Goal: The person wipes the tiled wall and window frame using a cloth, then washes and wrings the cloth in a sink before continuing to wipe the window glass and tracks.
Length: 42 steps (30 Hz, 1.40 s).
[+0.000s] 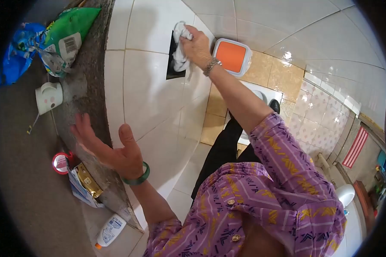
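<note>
My right hand (196,46) is closed around a crumpled white cloth (181,60). The cloth lies against the white tiled wall (148,70), across a dark rectangular opening (172,73) in the tiles. My left hand (111,150) is raised by the rough ledge edge at the left, fingers stretched and thumb apart, holding nothing. Near it on the ledge are a round red-rimmed mirror (61,163) and an opened box (80,189) with a gold packet (88,180). A green bangle (141,174) circles my left wrist, and a metal watch (212,66) my right.
Along the grey ledge (25,171) are a blue bag (19,58), a green bag (70,36), a spotted white mug (49,97) and a white bottle (110,230). Beyond my right forearm, an orange-topped bin (230,55) stands near a white floor toilet (261,91). The tan floor tiles (261,68) shine.
</note>
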### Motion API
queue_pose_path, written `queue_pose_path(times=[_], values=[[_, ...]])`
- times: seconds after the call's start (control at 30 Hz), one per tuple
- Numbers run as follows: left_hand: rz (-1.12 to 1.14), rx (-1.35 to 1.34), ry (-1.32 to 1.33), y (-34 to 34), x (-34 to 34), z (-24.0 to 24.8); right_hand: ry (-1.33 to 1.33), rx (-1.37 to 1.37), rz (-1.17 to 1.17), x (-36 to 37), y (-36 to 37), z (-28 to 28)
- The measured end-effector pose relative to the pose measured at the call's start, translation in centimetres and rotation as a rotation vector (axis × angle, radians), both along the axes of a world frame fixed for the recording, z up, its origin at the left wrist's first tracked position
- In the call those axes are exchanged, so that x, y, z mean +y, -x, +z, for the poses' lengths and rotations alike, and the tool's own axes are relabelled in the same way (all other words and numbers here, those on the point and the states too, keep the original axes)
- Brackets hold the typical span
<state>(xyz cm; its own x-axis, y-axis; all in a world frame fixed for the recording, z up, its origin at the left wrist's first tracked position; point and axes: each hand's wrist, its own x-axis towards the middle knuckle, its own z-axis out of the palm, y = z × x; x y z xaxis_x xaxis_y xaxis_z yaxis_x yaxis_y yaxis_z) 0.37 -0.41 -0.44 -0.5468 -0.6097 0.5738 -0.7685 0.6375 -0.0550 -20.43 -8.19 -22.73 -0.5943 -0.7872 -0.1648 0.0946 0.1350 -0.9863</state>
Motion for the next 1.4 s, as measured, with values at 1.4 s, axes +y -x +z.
queue_pose_path(times=[1.4], values=[[0.132,-0.131,-0.014,1.2,0.3,0.8,0.105,0.225,-0.171,-2.9,1.5,5.6]])
